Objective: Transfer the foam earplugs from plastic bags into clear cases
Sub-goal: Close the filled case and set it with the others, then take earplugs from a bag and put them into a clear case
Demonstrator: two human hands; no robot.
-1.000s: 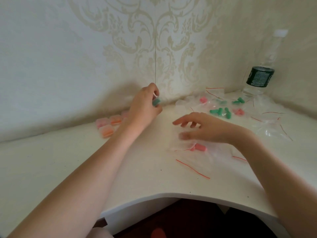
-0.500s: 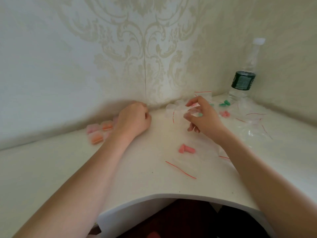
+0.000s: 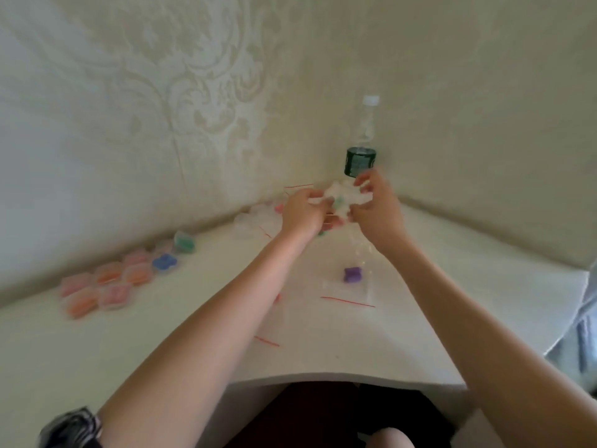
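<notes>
Both hands are raised over the far corner of the white table (image 3: 420,334). My left hand (image 3: 302,215) and my right hand (image 3: 376,208) grip a crumpled clear plastic bag (image 3: 339,197) between them, with green earplugs showing inside it. A purple earplug pair (image 3: 352,274) lies in a flat bag (image 3: 347,291) near the middle. Filled clear cases (image 3: 109,286) with pink, orange, blue and green plugs sit in a cluster along the left wall. The image is blurred.
A water bottle (image 3: 361,156) with a dark green label stands in the corner just behind my right hand. Empty clear cases and bags (image 3: 252,221) lie by the wall left of my hands. Loose red-striped bags (image 3: 268,341) are scattered near the table's curved front edge.
My left hand left the spot by the wall and joined my right hand at the corner. Both now hold up a bag. The camera view swung left and tilted.
</notes>
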